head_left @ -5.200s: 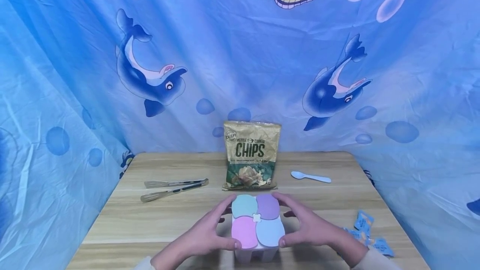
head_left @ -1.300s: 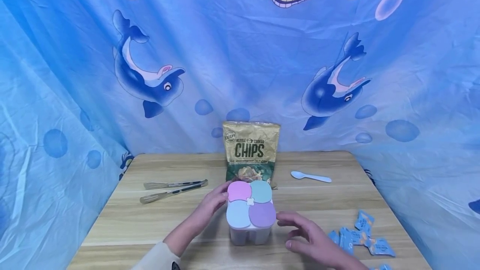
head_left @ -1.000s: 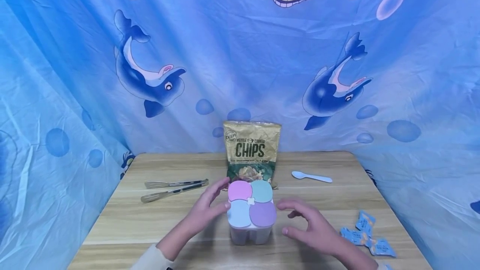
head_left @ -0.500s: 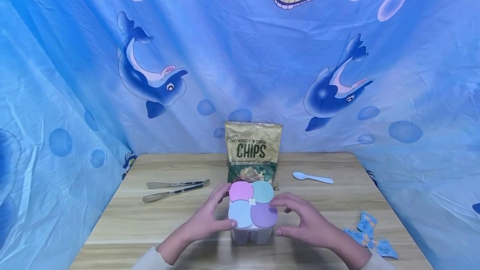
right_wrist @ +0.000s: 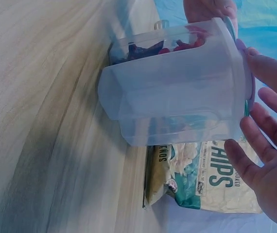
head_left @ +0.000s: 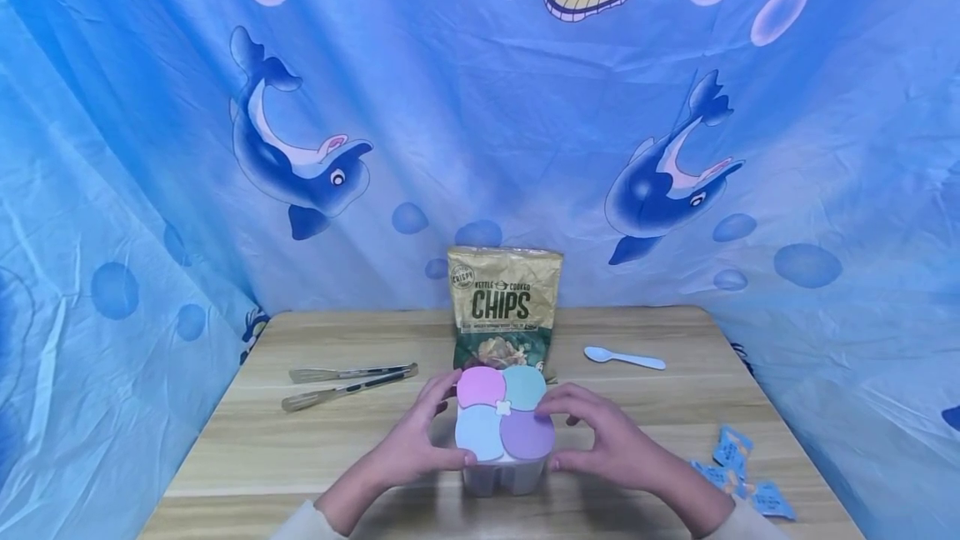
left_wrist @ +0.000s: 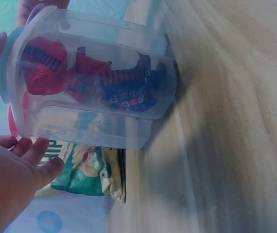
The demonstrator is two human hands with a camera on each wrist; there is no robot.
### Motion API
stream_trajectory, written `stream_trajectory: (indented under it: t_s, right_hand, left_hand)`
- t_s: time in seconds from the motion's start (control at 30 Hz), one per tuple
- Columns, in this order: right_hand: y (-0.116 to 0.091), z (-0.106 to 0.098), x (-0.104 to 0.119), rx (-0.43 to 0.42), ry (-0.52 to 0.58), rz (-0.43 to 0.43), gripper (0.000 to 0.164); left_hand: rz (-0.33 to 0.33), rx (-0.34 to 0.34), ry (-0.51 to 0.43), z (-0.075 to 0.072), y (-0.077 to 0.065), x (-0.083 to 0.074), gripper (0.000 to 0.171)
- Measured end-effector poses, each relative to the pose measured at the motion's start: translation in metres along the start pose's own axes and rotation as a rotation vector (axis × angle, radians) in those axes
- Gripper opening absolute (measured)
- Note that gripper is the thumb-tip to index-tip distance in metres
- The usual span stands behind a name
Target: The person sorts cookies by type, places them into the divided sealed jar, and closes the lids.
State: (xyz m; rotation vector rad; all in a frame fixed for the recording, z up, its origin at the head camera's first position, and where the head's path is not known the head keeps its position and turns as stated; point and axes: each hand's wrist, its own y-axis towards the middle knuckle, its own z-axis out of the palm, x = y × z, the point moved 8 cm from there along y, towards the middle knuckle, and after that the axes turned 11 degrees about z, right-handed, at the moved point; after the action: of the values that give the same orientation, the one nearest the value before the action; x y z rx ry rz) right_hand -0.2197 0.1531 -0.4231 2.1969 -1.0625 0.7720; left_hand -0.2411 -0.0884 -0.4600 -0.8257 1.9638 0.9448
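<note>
Chips bag [head_left: 504, 307], tongs [head_left: 348, 389], perhaps plastic spoon [head_left: 626, 357]

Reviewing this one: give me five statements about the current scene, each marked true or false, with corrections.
1. The chip bag stands behind the lidded container. True.
2. The left hand holds the spoon. False: it is at the lid.
3. Red and blue packets show through the container's wall. True.
4. In the head view, the tongs lie right of the chip bag. False: the tongs lie left of it.
5. Small light-blue sachets lie right of the container. True.
</note>
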Motion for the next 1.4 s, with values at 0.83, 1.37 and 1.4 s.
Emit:
stream_trajectory:
  t_s: [0.83, 1.37, 1.4]
  right_hand:
    - [0.004, -0.005, -0.008, -0.154, -0.061, -0.12, 0.049]
    - [0.005, -0.011, 0.011, -0.183, -0.047, -0.312, 0.033]
    - [0.006, -0.012, 0.01, -0.174, -0.044, -0.289, 0.031]
  left_hand:
    - [-0.057, -0.046, -0.163, 0.004, -0.001, 0.015, 0.108]
    - [-0.052, -0.007, -0.052, -0.002, 0.002, 0.011, 0.112]
    - [-0.052, -0.005, -0.052, -0.002, 0.002, 0.011, 0.112]
